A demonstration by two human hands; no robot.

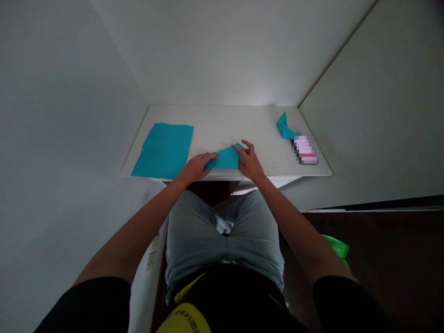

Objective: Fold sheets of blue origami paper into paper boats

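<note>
A folded sheet of turquoise paper [227, 158] lies near the front edge of the white tabletop, its top edge slanting up to the right. My left hand [198, 166] is closed over its left corner, fingers on top and thumb low by the near edge. At the right end is my right hand [250, 162], its fingers apart, with one fingertip touching the paper near the upper corner. The thumb side rests along the paper's right edge. A larger flat turquoise sheet [163, 150] lies to the left, close to my left wrist.
At the back right of the tabletop [222, 115] stands a folded turquoise paper figure [283, 127]. A phone-like object [305, 150], blurred by pixels, lies in front of it. Pale walls enclose the table's back and sides. Something green [338, 247] is low on the right.
</note>
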